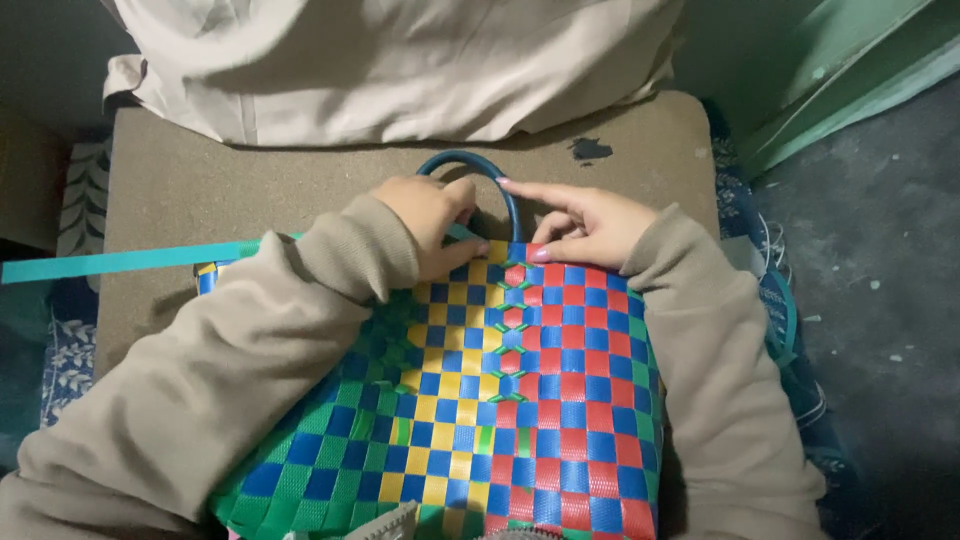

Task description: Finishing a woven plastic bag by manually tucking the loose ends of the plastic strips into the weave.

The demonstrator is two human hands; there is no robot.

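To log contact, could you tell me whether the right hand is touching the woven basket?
Touching: the head view shows the right hand's fingertips pressed on the woven basket's top edge.

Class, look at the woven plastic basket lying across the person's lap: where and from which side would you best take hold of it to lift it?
Probably by the blue handle, at the crown of its arch, coming from the far side over the brown cushion. The arch stands clear of the woven basket, leaving a gap for fingers to hook through. The left hand and right hand crowd its base, so the top is the freest grip.
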